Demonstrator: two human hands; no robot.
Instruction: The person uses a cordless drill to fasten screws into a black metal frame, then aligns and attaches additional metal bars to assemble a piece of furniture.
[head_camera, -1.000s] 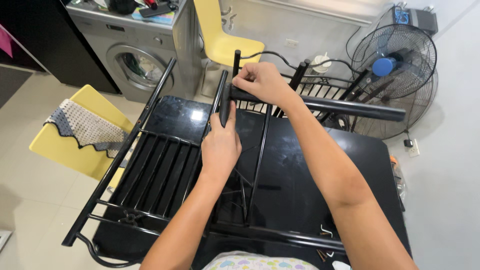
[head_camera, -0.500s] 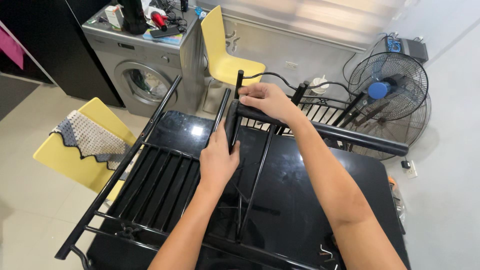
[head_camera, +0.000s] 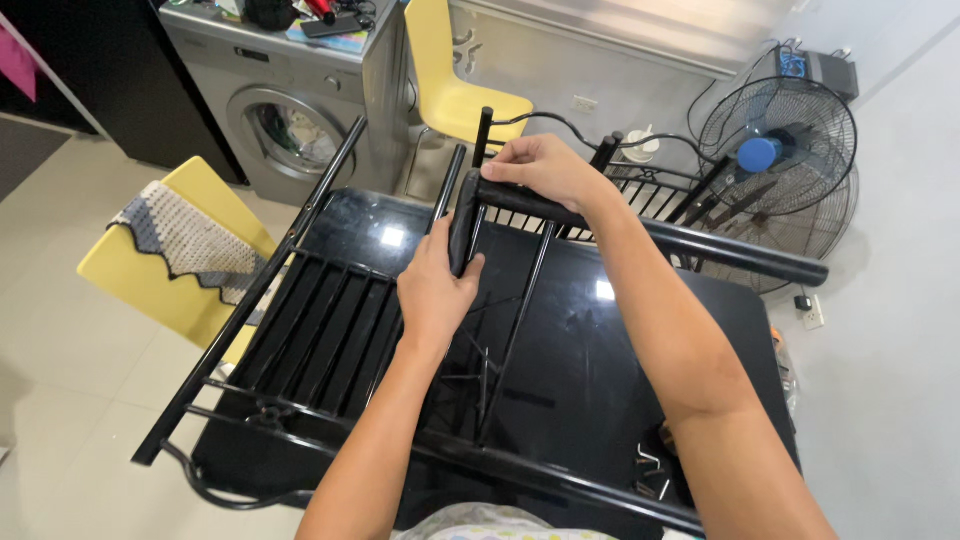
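A black metal frame (head_camera: 330, 330) of bars and slats lies across a glossy black worktop (head_camera: 620, 350); the left hand (head_camera: 437, 290) wraps around a short black upright tube (head_camera: 462, 222) near the frame's far middle, its grip pressed together on the tube, thumb on the right side; the right hand (head_camera: 545, 170) rests just beyond it, fingers curled down over the near end of a thick black round bar (head_camera: 700, 245) that runs off to the right, its grip closed on that bar where it meets the upright tube; a few small metal fasteners (head_camera: 650, 470) lie on the worktop by the right forearm; beyond the worktop stand a washing machine (head_camera: 290, 110), a yellow chair (head_camera: 450, 90) and a floor fan (head_camera: 780, 160); another yellow chair with a knitted cover (head_camera: 180, 250) sits to the left
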